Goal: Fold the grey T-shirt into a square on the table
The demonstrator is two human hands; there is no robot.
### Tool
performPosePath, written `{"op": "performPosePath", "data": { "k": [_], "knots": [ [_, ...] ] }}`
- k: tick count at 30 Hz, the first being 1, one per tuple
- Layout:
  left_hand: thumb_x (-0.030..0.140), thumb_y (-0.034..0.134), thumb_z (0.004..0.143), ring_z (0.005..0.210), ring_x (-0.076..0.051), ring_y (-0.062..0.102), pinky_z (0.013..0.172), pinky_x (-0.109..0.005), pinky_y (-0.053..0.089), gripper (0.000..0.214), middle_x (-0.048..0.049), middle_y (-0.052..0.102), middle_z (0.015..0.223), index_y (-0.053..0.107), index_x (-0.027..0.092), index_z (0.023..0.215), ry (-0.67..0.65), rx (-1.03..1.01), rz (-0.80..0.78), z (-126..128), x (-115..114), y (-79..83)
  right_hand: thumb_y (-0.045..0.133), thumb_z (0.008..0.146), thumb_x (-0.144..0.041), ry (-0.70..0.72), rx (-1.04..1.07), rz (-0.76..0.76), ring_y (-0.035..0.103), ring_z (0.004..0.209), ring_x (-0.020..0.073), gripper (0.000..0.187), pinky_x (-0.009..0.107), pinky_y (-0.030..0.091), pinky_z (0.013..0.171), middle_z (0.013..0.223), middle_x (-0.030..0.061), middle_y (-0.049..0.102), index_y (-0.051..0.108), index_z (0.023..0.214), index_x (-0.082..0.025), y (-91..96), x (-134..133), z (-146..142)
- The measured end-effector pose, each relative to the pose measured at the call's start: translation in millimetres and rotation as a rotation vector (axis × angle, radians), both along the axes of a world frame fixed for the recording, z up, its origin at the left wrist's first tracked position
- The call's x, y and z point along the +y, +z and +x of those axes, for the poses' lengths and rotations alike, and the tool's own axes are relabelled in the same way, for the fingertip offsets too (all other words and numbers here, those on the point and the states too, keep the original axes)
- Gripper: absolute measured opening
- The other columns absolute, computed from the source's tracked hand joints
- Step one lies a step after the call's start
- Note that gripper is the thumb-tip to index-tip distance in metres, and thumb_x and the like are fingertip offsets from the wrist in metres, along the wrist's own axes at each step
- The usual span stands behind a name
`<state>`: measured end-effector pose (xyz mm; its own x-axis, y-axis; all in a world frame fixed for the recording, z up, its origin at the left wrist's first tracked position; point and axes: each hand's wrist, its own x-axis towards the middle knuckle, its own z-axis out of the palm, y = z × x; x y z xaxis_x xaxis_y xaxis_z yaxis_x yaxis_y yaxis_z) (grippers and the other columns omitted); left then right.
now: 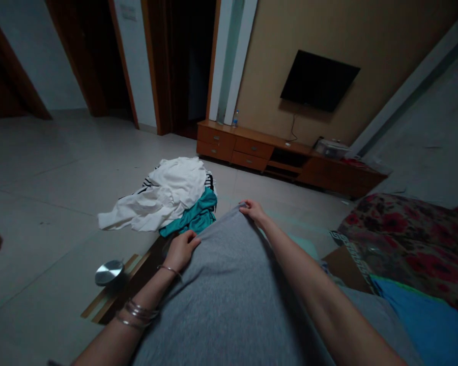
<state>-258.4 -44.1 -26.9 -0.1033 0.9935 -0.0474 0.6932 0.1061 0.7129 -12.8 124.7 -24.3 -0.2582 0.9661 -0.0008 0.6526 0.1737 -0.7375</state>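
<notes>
Grey cloth [232,295] is lying across the table edge nearest the camera; left hand [181,250] is pinching its near corner, right hand [254,210] gripping the far one; uneven pulling risks dragging it floorward toward the clothes pile [164,198].

A home living room: wall-mounted TV [319,80] above a low wooden cabinet [282,155], tiled floor [53,193], clothes pile [164,198], doorways.

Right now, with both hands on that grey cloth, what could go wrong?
The left hand and right hand pinch only the far edge of the grey cloth, so it could slip or bunch. The clothes pile lies just beyond and might snag it. The round metal lid sits near the left wrist and could be knocked.
</notes>
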Motion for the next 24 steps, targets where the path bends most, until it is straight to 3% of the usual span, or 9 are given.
{"op": "performPosePath", "data": {
  "k": [4,8,10,13,15,19,21,24],
  "knots": [
    [0.036,0.033,0.093,0.082,-0.020,0.060,0.065,-0.026,0.041,0.028,-0.0087,0.062,0.095,0.055,0.018,0.094,0.047,0.516,0.085,19.7,-5.5,-4.6,0.060,0.077,-0.022,-0.091,-0.091,0.100,0.056,0.105,0.0218,0.028,0.032,0.041,0.090,0.110,0.0082,0.064,0.061,0.104,-0.018,-14.2,1.0,-20.9],
    [0.039,0.024,0.095,0.077,-0.022,0.063,0.062,-0.028,0.043,0.036,-0.0102,0.063,0.096,0.054,0.018,0.098,-0.009,0.686,0.028,22.0,-2.4,0.6,0.056,0.084,-0.030,-0.130,-0.144,0.124,0.058,0.102,0.0220,0.029,0.031,0.042,0.089,0.108,0.0107,0.065,0.060,0.111,-0.018,-8.2,0.8,-12.7],
    [0.039,0.025,0.095,0.080,-0.023,0.063,0.064,-0.028,0.043,0.035,-0.0097,0.064,0.094,0.053,0.019,0.096,-0.089,0.686,0.025,14.3,4.2,2.9,0.047,0.089,-0.030,-0.162,-0.153,0.141,0.058,0.103,0.0214,0.032,0.032,0.042,0.090,0.111,0.0135,0.064,0.058,0.116,-0.015,1.2,-11.0,4.2],
    [0.040,0.028,0.095,0.081,-0.022,0.063,0.066,-0.027,0.041,0.033,-0.0089,0.066,0.088,0.054,0.019,0.093,-0.217,0.654,0.022,0.3,12.1,2.6,0.039,0.092,-0.026,-0.188,-0.152,0.207,0.051,0.115,0.0219,0.035,0.034,0.036,0.099,0.121,0.0156,0.058,0.055,0.120,-0.012,7.3,-55.8,38.9],
    [0.041,0.030,0.094,0.080,-0.022,0.063,0.068,-0.028,0.040,0.033,-0.0088,0.066,0.086,0.055,0.020,0.093,-0.245,0.631,0.029,-5.0,12.9,0.8,0.037,0.093,-0.028,-0.143,-0.150,0.259,0.049,0.117,0.0214,0.035,0.035,0.033,0.103,0.122,0.0128,0.058,0.057,0.119,-0.015,-0.9,-97.8,64.1],
    [0.042,0.033,0.092,0.084,-0.021,0.059,0.072,-0.027,0.038,0.034,-0.0092,0.064,0.087,0.057,0.019,0.091,-0.151,0.423,0.050,-6.4,10.5,1.3,0.039,0.093,-0.036,0.097,-0.298,0.372,0.050,0.117,0.0235,0.037,0.040,0.037,0.102,0.126,0.0093,0.057,0.060,0.120,-0.024,-34.1,-165.9,107.4],
    [0.045,0.033,0.091,0.083,-0.020,0.058,0.071,-0.026,0.038,0.038,-0.0082,0.064,0.086,0.059,0.017,0.086,-0.155,0.300,0.015,-9.6,10.5,6.6,0.041,0.092,-0.036,0.080,-0.346,0.402,0.047,0.123,0.0248,0.040,0.042,0.036,0.104,0.133,0.0103,0.052,0.056,0.126,-0.024,-43.5,-183.7,121.3],
    [0.050,0.030,0.090,0.072,-0.017,0.056,0.062,-0.023,0.038,0.048,-0.0051,0.063,0.078,0.061,0.014,0.081,-0.214,0.242,-0.082,-21.7,7.6,18.0,0.041,0.092,-0.037,-0.049,-0.366,0.507,0.044,0.126,0.0257,0.045,0.044,0.036,0.104,0.135,0.0127,0.050,0.049,0.133,-0.020,-40.2,-207.8,133.6]
  ]
}}
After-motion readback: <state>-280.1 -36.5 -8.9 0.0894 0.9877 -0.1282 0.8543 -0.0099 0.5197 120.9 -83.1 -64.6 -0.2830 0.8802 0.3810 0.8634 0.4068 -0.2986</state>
